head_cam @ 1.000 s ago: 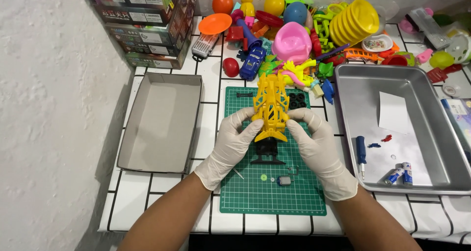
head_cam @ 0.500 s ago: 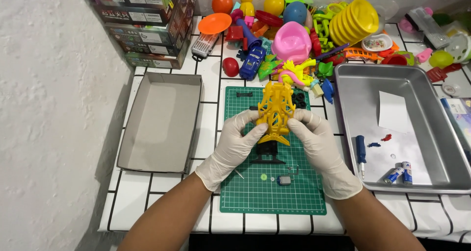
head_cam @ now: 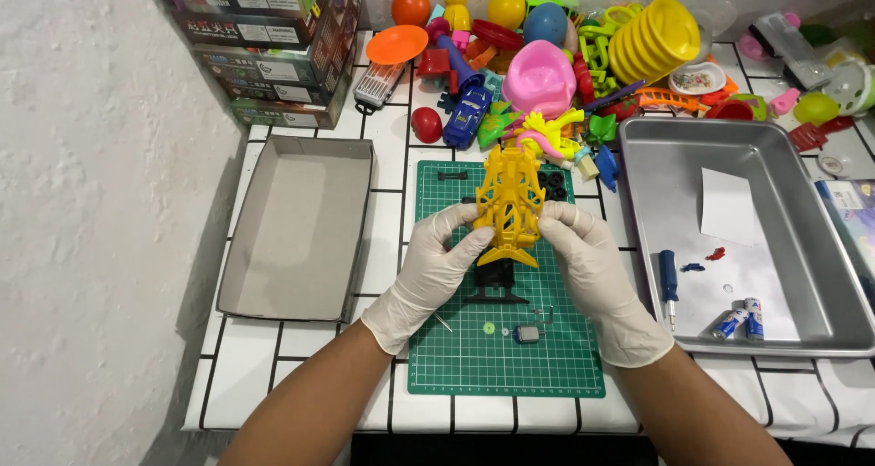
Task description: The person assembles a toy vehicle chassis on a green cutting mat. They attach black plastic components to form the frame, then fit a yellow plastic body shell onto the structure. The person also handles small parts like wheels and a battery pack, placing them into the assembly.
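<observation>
- White tiled table [head_cam: 301, 338] against a white wall, green cutting mat [head_cam: 474, 375] in the middle.
- Both gloved hands pinch a yellow toy frame [head_cam: 510, 202] just above the mat: left hand [head_cam: 437, 266] fingers curled on its left edge, right hand [head_cam: 583, 256] fingers on the right edge.
- Black part [head_cam: 495, 284] and small motor [head_cam: 526, 334] lie on the mat below.
- Cardboard box [head_cam: 296, 229] left, metal tray [head_cam: 775, 238] with screwdriver [head_cam: 668, 279] right, pile of toys [head_cam: 565, 56] behind.

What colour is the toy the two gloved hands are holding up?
Yellow. The plastic toy held over the green cutting mat shows clearly in the head view.
</observation>
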